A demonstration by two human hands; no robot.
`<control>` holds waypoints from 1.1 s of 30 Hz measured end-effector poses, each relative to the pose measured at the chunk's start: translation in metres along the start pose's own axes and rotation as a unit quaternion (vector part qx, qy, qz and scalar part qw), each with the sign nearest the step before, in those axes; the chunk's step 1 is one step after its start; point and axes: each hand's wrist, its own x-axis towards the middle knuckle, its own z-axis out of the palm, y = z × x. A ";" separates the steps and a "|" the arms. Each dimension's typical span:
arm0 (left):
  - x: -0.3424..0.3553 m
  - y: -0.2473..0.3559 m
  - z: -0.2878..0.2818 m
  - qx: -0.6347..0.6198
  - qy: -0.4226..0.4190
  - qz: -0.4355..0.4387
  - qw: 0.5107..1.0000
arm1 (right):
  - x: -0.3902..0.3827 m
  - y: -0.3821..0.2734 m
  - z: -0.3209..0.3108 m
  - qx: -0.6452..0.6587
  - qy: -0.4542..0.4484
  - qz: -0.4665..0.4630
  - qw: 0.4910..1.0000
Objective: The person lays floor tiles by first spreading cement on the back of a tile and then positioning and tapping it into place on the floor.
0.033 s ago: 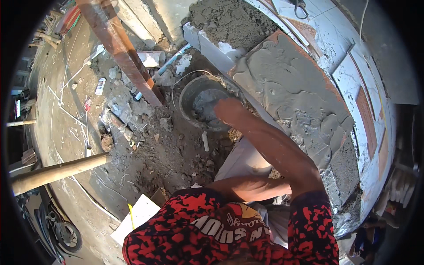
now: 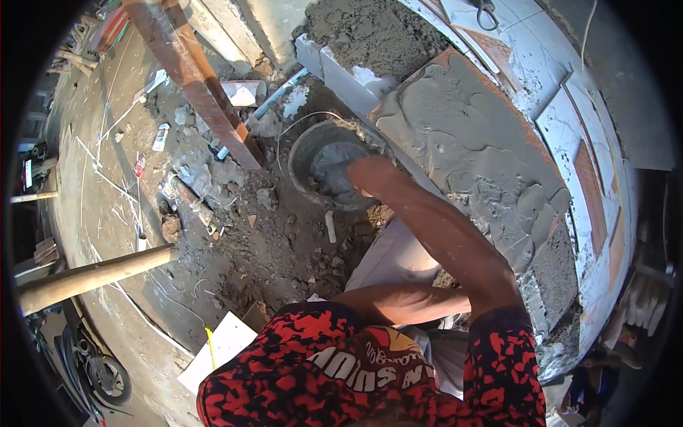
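My right hand [image 2: 368, 176] reaches over the near right rim of a round dark bucket [image 2: 302, 174] and down into its mouth. Its fingers look curled together, and whatever they hold is hidden from above. Grey, wet-looking cement mix [image 2: 331, 162] lies inside the bucket, close to the fingers. My left forearm [image 2: 405, 304] crosses in front of my body toward the right and passes beneath my right arm, which hides the left hand. Right of the bucket, a raised slab [image 2: 455, 121] carries a spread layer of wet mortar with a wavy surface.
A brown post [image 2: 206, 92] slants down just left of the bucket. A wooden pole [image 2: 99, 277] juts in from the left. Rubble and scraps cover the ground. Rough mortar [image 2: 370, 35] lies at the far end, and marble-look tiles [image 2: 562, 128] lean or lie along the right.
My right hand has shifted very slightly right and nearer me at the bucket. All else looks the same.
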 end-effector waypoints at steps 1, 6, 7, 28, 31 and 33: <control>-0.001 0.002 -0.002 -0.001 0.000 -0.001 1.000 | 0.003 0.008 -0.008 0.021 -0.037 -0.018 0.999; -0.002 0.001 0.003 0.003 -0.005 -0.006 1.000 | 0.004 0.019 -0.015 0.063 -0.012 -0.054 0.996; -0.002 0.000 0.006 0.005 -0.005 -0.009 1.000 | -0.005 0.024 -0.018 0.118 0.008 -0.059 0.991; 0.008 0.000 0.012 -0.027 0.011 0.003 1.000 | -0.405 0.125 0.042 0.666 0.237 0.076 0.703; 0.013 -0.004 0.009 -0.002 -0.014 0.002 1.000 | -0.521 0.108 0.114 0.668 0.311 0.222 0.638; 0.018 -0.009 0.008 0.001 -0.031 -0.009 0.999 | -0.589 0.083 0.169 0.664 0.358 0.302 0.583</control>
